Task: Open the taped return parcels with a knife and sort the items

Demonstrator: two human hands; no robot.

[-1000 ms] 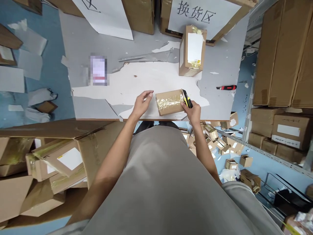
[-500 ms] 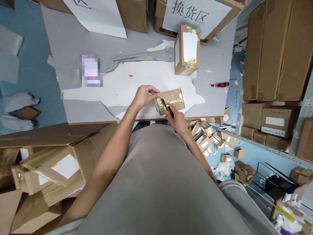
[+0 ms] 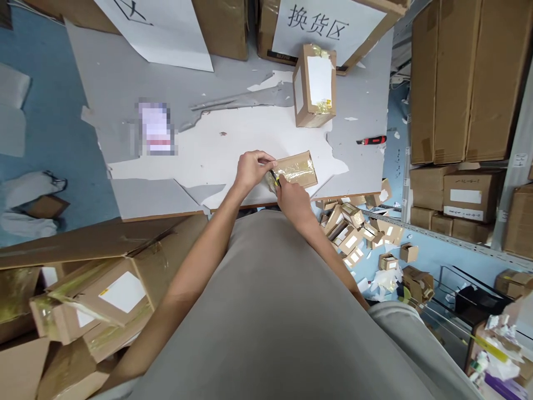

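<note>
A small cardboard box (image 3: 303, 168) wrapped in shiny clear tape lies at the table's front edge. My left hand (image 3: 253, 168) has thumb and fingers pinched at its far left corner. Gripped in my right hand (image 3: 293, 201) is a black and yellow utility knife (image 3: 274, 177), its front end over the taped left end of the box. My fingers cover part of the knife and that end of the box, so I cannot tell whether the blade is in the tape.
A taller taped box (image 3: 314, 86) with a white label stands behind. A red and black utility knife (image 3: 372, 140) lies on the right of the table (image 3: 358, 172). A large open carton (image 3: 166, 244) of boxes is at the left; several boxes (image 3: 352, 219) litter the right floor.
The knife and my right hand have moved slightly left and down, closer to my left hand at the box's left end. My left hand keeps its pinch. The whole view has shifted a little.
</note>
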